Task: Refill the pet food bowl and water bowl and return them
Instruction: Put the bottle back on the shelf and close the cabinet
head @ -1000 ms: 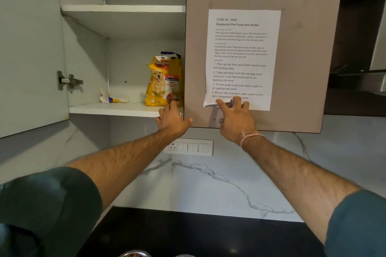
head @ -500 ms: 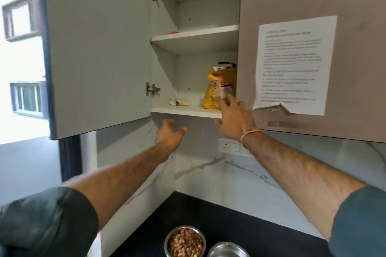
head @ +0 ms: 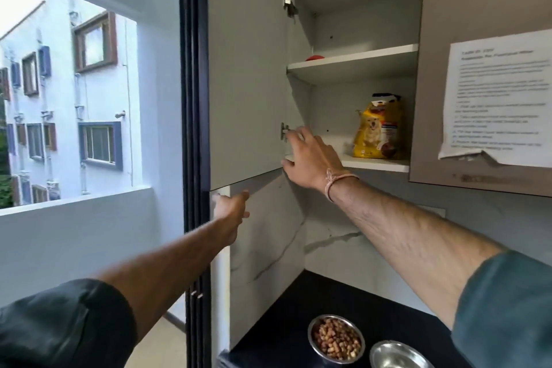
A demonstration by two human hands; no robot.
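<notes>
- Judging from the kibble heaped in the food bowl (head: pixel 309 337) and the pet food bag (head: pixel 378 131) stood on the lower shelf (head: pixel 373 164), the feeding half of the task was taken to be done. The open cabinet door (head: pixel 248 84) was judged to be the next thing to be shut.
- The left hand (head: pixel 231 207) was held just below the door's lower outer corner, fingers straight and nothing grasped. Whether the door edge was touched could not be told.
- The right hand (head: pixel 310 158) was seen at the door's hinged side, fingers spread and empty, close to the lower hinge (head: pixel 284 131) and the shelf's front lip.
- The bag was stood upright well to the right of the door, inside the cabinet opening.
- Both bowls were set on the black table (head: pixel 298 308), below and to the right of the door, with the water bowl (head: pixel 397 358) just beside the food bowl. No water could be made out in it, so that part was judged not yet done.
- If the door were swung closed while the right hand was left by the hinge, fingers could be pinched between door and cabinet frame.
- If the door were pushed hard from its corner, it could be slammed and the bag jolted over.
- The food bowl was stood not far from the table's left edge, so kibble could be spilled if it were clipped by a forearm brought down carelessly.
</notes>
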